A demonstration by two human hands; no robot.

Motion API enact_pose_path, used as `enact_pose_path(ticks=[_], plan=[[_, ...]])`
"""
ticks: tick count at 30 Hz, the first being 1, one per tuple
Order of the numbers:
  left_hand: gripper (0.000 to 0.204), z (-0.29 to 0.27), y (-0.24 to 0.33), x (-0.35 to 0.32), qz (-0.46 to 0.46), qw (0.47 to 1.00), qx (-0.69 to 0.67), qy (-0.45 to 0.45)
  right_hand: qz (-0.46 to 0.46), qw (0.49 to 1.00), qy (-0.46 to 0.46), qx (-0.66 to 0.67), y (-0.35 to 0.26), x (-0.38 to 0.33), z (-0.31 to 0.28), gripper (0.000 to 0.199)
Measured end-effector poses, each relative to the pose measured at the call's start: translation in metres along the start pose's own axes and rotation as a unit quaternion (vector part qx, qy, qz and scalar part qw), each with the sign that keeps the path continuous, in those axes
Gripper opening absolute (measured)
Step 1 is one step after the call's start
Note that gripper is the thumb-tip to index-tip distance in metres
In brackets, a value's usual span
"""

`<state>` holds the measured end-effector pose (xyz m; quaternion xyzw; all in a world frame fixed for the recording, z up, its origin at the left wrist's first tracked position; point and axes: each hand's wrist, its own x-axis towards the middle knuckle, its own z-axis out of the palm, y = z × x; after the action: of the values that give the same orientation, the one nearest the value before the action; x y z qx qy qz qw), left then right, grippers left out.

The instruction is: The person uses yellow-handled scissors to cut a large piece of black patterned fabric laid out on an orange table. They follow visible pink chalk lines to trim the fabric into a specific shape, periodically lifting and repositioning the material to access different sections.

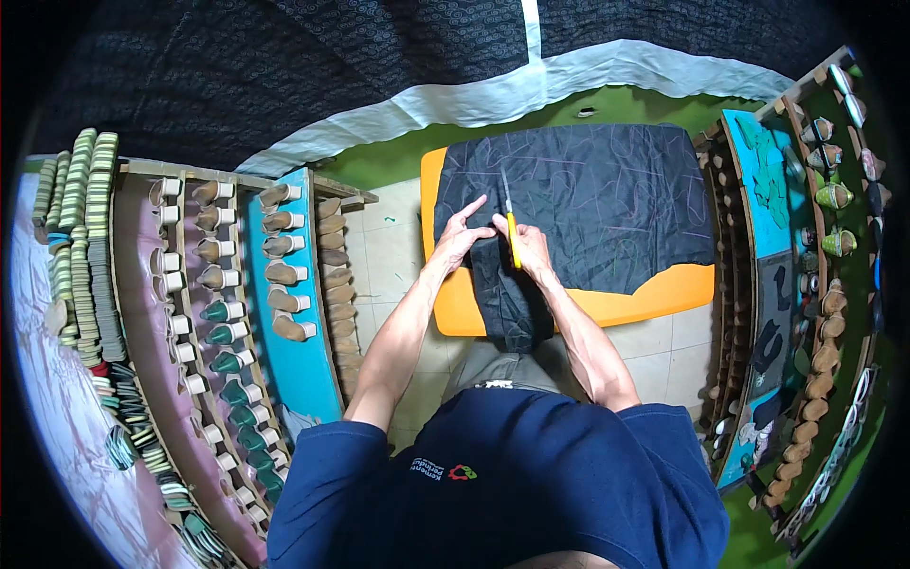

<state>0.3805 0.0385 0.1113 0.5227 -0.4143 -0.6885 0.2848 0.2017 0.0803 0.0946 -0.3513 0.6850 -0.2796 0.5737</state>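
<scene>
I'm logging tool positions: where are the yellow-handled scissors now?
In the head view, the scissors are in the person's right hand, right of the left hand, over the left part of the dark cloth.

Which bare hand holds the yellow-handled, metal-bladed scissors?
The right hand: its fingers are at the yellow-handled scissors. The left hand has no scissors, its index finger extended over the wrinkled black cloth.

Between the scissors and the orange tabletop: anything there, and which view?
Yes: the line-marked black cloth, spread beneath the yellow-handled scissors in the right hand, covers the orange tabletop there. Head view.
</scene>
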Motion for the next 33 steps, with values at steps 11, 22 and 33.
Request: enact_pose_path(ticks=[11, 22, 33], plan=[[0.076, -0.094, -0.051, -0.102, 0.022, 0.972, -0.046, 0.231, -0.124, 0.931, 0.173, -0.298, 0.062, -0.037, -0.037, 0.074], [0.098, -0.187, -0.09, -0.163, -0.011, 0.738, 0.282, 0.613, -0.091, 0.937, 0.193, -0.276, 0.077, -0.05, -0.03, 0.063], [0.057, 0.037, -0.155, -0.099, -0.01, 0.976, -0.013, 0.216, -0.103, 0.971, 0.133, -0.172, 0.091, -0.036, 0.007, 0.043]])
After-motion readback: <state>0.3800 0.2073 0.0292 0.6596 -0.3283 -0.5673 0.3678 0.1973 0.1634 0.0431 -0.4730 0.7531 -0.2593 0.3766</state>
